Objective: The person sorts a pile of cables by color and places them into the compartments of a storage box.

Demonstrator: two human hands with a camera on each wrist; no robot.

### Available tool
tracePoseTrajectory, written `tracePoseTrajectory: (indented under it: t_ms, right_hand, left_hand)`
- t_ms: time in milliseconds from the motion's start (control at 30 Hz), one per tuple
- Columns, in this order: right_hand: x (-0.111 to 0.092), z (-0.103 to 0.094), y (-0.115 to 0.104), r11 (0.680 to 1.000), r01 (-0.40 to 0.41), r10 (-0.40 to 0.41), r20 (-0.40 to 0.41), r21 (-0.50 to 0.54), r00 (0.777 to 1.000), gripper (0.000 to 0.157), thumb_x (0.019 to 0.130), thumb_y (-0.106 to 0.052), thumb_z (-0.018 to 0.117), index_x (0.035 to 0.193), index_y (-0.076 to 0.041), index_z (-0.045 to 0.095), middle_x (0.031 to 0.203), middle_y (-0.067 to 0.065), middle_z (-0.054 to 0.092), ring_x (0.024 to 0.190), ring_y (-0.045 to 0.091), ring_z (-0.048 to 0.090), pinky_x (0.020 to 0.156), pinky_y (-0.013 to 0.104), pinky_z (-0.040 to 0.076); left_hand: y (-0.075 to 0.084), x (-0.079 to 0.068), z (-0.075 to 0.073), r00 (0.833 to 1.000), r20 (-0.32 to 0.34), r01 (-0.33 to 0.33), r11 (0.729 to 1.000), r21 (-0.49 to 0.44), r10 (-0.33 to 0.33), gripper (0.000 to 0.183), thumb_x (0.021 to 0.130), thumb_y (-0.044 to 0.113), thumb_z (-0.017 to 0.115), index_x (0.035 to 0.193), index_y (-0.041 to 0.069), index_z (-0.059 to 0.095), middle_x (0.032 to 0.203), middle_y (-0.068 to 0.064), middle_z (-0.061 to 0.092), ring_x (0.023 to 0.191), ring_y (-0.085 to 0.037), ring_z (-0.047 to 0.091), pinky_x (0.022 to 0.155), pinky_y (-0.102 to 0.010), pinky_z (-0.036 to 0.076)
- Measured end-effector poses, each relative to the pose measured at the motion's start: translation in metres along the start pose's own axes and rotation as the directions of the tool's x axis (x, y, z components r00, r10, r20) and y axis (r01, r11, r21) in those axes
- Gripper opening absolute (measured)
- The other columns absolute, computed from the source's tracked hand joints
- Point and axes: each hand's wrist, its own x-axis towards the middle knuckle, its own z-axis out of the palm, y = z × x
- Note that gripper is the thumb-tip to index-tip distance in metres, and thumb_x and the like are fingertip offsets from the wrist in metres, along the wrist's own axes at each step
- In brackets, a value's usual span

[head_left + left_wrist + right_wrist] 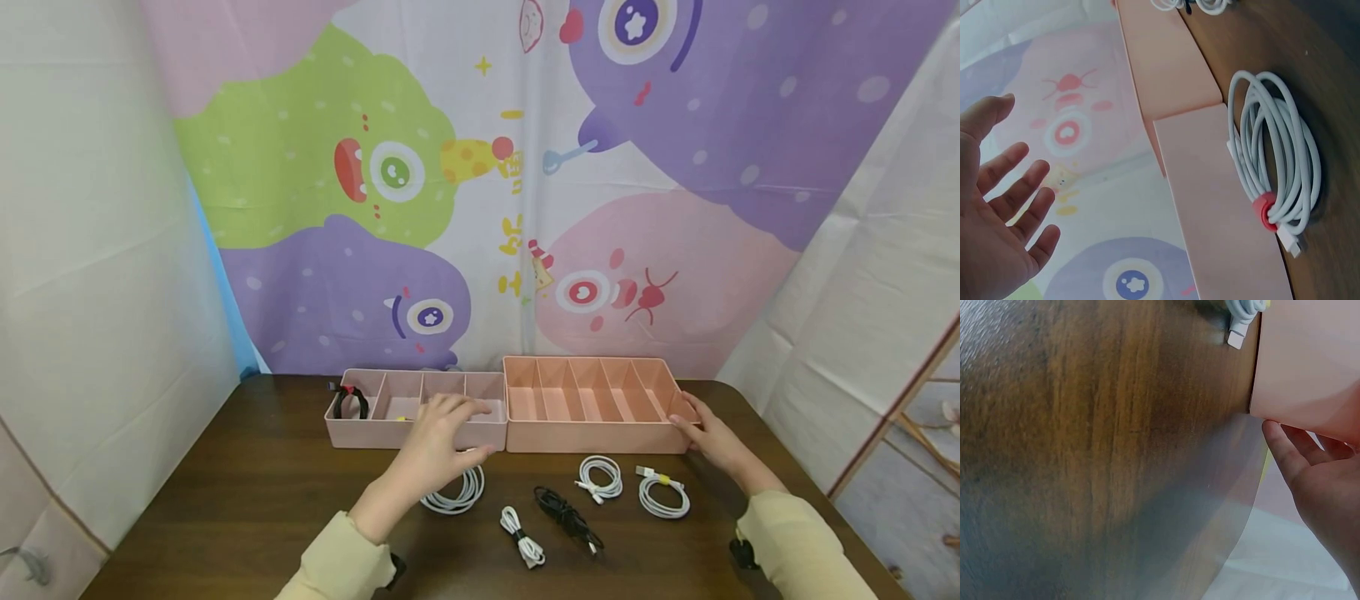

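My left hand point(435, 433) hovers above the front of a pale pink divided box point(367, 434), its fingers spread and holding nothing. A black coiled cable with a red tie point(351, 408) sits in that box's leftmost compartment. Against its right end stands a peach divided box point(592, 438). My right hand point(712, 437) touches the peach box's right end, thumb near the front corner and fingers along the end wall. Partly behind my left hand in the head view lies a coiled white cable point(1279, 156); its red tie shows in the left wrist view.
On the dark wooden table point(262, 500) lie a white cable bundle point(522, 537), a black cable point(567, 517), a round white coil point(617, 486) and a white cable with a yellow tie point(663, 510). A cartoon-printed cloth point(495, 250) hangs behind the boxes.
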Motion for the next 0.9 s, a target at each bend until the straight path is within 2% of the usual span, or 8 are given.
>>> tracePoseTrajectory:
  t_ms: [267, 567, 833, 900]
  right_hand:
    - [-0.001, 0.0, -0.001, 1.0, -0.011, 0.011, 0.005, 0.003, 1.0, 0.079, 0.098, -0.043, 0.044, 0.15, -0.001, 0.002, 0.142, 0.037, 0.024, 0.122, 0.048, 0.041, 0.092, 0.053, 0.045]
    - [0.003, 0.001, 0.001, 1.0, 0.005, -0.005, 0.0, 0.007, 1.0, 0.079, 0.098, -0.043, 0.044, 0.149, 0.0, 0.003, 0.142, 0.037, 0.024, 0.121, 0.048, 0.042, 0.091, 0.053, 0.045]
    - [0.002, 0.0, 0.003, 0.999, 0.038, -0.038, -0.015, 0.036, 0.999, 0.076, 0.098, -0.039, 0.046, 0.149, 0.002, 0.006, 0.142, 0.038, 0.022, 0.119, 0.049, 0.044, 0.088, 0.052, 0.047]
    - [0.002, -0.001, 0.003, 0.998, 0.051, -0.05, -0.019, 0.049, 0.999, 0.075, 0.098, -0.038, 0.047, 0.148, 0.002, 0.007, 0.141, 0.038, 0.023, 0.118, 0.049, 0.045, 0.087, 0.052, 0.048]
  left_hand:
    - [0.009, 0.0, 0.006, 0.998, 0.039, -0.057, 0.998, -0.004, 0.057, 0.046, 0.076, 0.033, 0.077, 0.115, 0.015, 0.063, 0.119, -0.002, 0.061, 0.111, -0.024, 0.051, 0.098, -0.048, 0.037]
    - [0.015, -0.001, 0.013, 0.991, 0.089, -0.104, 0.995, -0.006, 0.104, 0.052, 0.075, 0.038, 0.077, 0.121, 0.019, 0.061, 0.121, 0.0, 0.058, 0.114, -0.021, 0.048, 0.092, -0.048, 0.038]
    - [0.019, -0.002, 0.024, 0.977, 0.167, -0.119, 0.988, -0.097, 0.134, 0.054, 0.078, 0.037, 0.075, 0.126, 0.02, 0.057, 0.125, 0.0, 0.056, 0.119, -0.022, 0.046, 0.102, -0.056, 0.029]
    - [0.019, -0.002, 0.028, 0.974, 0.182, -0.119, 0.987, -0.109, 0.138, 0.053, 0.078, 0.038, 0.075, 0.126, 0.022, 0.057, 0.127, 0.001, 0.055, 0.121, -0.02, 0.044, 0.103, -0.055, 0.028]
